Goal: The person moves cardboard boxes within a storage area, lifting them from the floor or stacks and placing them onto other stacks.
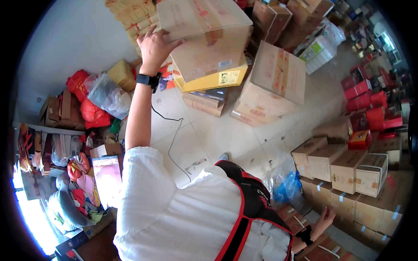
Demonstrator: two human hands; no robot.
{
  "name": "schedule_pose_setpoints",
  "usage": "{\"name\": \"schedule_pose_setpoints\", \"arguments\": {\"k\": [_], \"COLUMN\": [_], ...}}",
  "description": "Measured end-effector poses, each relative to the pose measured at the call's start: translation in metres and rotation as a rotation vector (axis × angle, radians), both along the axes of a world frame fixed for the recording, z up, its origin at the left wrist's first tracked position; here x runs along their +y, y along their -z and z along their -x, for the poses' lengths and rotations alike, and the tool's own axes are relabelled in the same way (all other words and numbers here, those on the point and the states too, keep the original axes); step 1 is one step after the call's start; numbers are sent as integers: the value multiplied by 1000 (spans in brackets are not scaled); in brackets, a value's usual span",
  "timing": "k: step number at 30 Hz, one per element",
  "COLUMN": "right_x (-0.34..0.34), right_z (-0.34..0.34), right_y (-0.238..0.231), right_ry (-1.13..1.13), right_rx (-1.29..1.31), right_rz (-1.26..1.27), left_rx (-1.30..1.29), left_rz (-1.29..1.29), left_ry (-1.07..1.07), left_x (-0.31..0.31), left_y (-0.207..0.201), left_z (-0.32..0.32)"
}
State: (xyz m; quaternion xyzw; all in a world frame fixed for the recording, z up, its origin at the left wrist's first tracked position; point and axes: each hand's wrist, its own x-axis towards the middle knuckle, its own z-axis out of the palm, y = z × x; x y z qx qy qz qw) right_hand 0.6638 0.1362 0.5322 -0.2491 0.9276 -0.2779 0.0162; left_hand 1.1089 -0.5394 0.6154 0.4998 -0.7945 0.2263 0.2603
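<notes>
My left hand (154, 47), with a dark band on its wrist, rests against the near left corner of a large brown carton (202, 54). Its fingers are spread and the thumb stretches along the carton's front. That carton is sealed with tape and sits on a flat yellow box (211, 80), which lies on further boxes. My right hand (324, 220) hangs low at the right with loosely bent fingers apart and nothing visible in it. Stacked small cartons (342, 172) are nearest to it.
Another tall carton (272, 82) stands tilted on the tiled floor (191, 139). A thin black cable (174, 145) trails across the tiles. Stuffed plastic bags (109, 95) lie by the left wall, and a blue bag (287, 187) sits beside the carton stacks. Red boxes (361, 102) fill the far right.
</notes>
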Motion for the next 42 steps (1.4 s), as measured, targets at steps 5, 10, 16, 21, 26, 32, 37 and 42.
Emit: {"name": "schedule_pose_setpoints", "arguments": {"k": [5,10,16,21,26,32,37,42], "right_x": [-4,-26,-19,-28,-21,-27,-9,4], "right_z": [1,-5,-5,-7,-5,-3,15,31], "right_y": [-8,-9,-3,-7,9,15,30,35], "right_ry": [-23,7,2,-12,6,22,53,42], "right_rx": [72,7,31,39,17,-30,-60,-115], "right_rz": [-132,-71,-111,-112,-115,-104,-56,-99], "left_rx": [0,-88,-43,-44,-46,11,2,-31], "left_rz": [39,-28,19,-70,-65,-224,-180,-268], "left_ry": [-18,-93,-57,-111,-120,-100,-112,-154], "left_x": [-5,-7,-22,-20,-28,-39,-50,-48], "left_y": [5,-3,6,5,9,6,8,11], "left_z": [0,2,1,7,11,16,13,14]}}
